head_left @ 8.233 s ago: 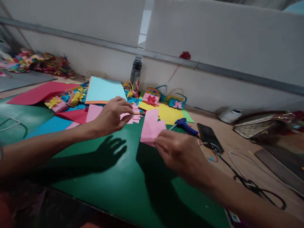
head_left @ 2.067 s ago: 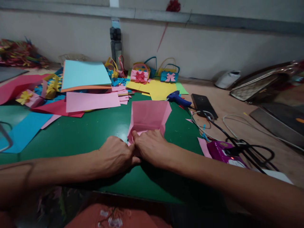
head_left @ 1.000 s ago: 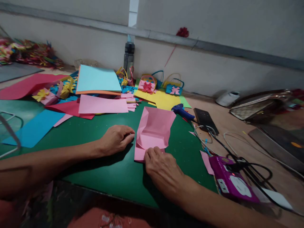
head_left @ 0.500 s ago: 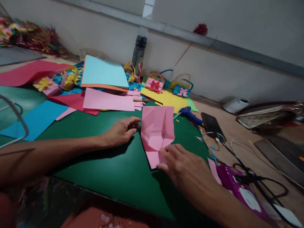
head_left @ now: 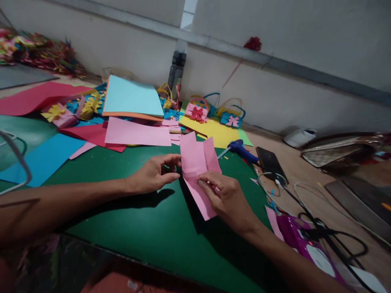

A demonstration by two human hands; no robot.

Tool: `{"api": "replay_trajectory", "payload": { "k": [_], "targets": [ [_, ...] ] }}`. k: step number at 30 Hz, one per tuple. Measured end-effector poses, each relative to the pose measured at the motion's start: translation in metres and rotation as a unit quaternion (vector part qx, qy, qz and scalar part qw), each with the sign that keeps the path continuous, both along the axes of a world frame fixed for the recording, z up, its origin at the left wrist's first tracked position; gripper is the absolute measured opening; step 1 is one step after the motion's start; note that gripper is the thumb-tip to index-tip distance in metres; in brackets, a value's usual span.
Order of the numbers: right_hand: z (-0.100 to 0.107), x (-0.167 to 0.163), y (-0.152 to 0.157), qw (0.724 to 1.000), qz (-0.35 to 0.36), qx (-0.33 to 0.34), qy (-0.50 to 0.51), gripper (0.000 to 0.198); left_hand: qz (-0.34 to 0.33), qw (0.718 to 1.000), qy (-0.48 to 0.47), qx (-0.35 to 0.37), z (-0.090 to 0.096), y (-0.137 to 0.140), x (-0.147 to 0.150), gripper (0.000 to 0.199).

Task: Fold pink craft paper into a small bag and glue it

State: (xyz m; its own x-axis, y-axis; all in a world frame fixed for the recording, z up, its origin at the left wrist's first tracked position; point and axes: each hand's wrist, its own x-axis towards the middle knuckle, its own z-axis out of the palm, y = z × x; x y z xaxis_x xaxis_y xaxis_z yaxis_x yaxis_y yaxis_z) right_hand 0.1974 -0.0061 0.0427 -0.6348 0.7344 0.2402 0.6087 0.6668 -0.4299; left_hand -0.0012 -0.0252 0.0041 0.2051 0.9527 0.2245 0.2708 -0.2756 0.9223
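Observation:
A creased sheet of pink paper (head_left: 194, 156) is lifted a little off the green tabletop (head_left: 146, 224), with its two long sides folded partly up. My right hand (head_left: 226, 195) pinches it by its right side, near the middle. At the paper's left edge is my left hand (head_left: 155, 173), fingers curved and thumb apart, with nothing in its grasp. Whether its fingertips touch the paper I cannot tell. Just beyond the sheet, to the right, lies a blue glue gun (head_left: 244, 151).
Coloured sheets and a light blue stack (head_left: 132, 97) lie at the back left. Small paper baskets (head_left: 197, 112) stand on yellow paper (head_left: 210, 130). A phone (head_left: 271, 162), tangled cables and a purple power strip (head_left: 305, 240) are on the right.
My right hand has raised the pink paper off the table and tilted it, and the sides now fold up more. My left hand has opened slightly beside it.

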Motion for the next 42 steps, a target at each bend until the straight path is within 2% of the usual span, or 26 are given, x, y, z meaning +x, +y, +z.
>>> {"api": "replay_trajectory", "payload": {
  "k": [5, 8, 11, 16, 20, 25, 27, 29, 31, 34, 36, 39, 42],
  "targets": [
    [0.009, 0.001, -0.007, 0.985, -0.054, -0.121, 0.114, 0.023, -0.072, 0.996, -0.041, -0.041, 0.002, -0.005, 0.003, 0.048],
    [0.008, 0.001, -0.008, 0.965, -0.072, -0.19, 0.165, 0.023, -0.076, 0.996, -0.028, -0.043, 0.004, -0.008, 0.005, 0.043],
    [0.006, 0.002, -0.008, 0.949, -0.082, -0.237, 0.192, 0.021, -0.064, 0.998, -0.023, -0.005, 0.006, -0.012, 0.008, 0.034],
    [0.002, 0.001, -0.008, 0.942, -0.077, -0.252, 0.21, 0.018, -0.033, 0.999, 0.0, 0.019, 0.009, -0.015, 0.012, 0.024],
    [0.0, 0.0, -0.01, 0.95, -0.073, -0.237, 0.187, 0.018, -0.039, 0.999, -0.019, 0.019, 0.008, -0.016, 0.013, 0.024],
    [-0.001, -0.001, -0.013, 0.969, -0.047, -0.194, 0.147, 0.019, -0.036, 0.998, -0.043, 0.002, 0.009, -0.018, 0.015, 0.021],
    [-0.002, -0.001, -0.014, 0.98, -0.033, -0.153, 0.121, 0.02, -0.034, 0.998, -0.051, -0.015, 0.009, -0.018, 0.015, 0.021],
    [-0.004, 0.0, -0.015, 0.994, -0.02, -0.073, 0.083, 0.021, -0.043, 0.995, -0.073, -0.046, 0.009, -0.018, 0.014, 0.023],
    [-0.006, 0.001, -0.015, 0.998, 0.003, 0.044, 0.036, 0.023, -0.063, 0.989, -0.099, -0.09, 0.008, -0.017, 0.014, 0.029],
    [-0.01, -0.002, -0.017, 0.972, 0.039, 0.225, -0.049, 0.026, -0.084, 0.975, -0.138, -0.155, 0.004, -0.016, 0.015, 0.047],
    [-0.013, -0.005, -0.021, 0.949, 0.056, 0.296, -0.099, 0.028, -0.081, 0.962, -0.173, -0.194, 0.002, -0.014, 0.014, 0.056],
    [-0.019, -0.009, -0.028, 0.929, 0.076, 0.328, -0.152, 0.028, -0.059, 0.953, -0.201, -0.219, 0.002, -0.014, 0.013, 0.065],
    [-0.024, -0.011, -0.035, 0.921, 0.086, 0.334, -0.184, 0.031, -0.016, 0.972, -0.155, -0.177, 0.008, -0.017, 0.012, 0.083]
  ]
}}
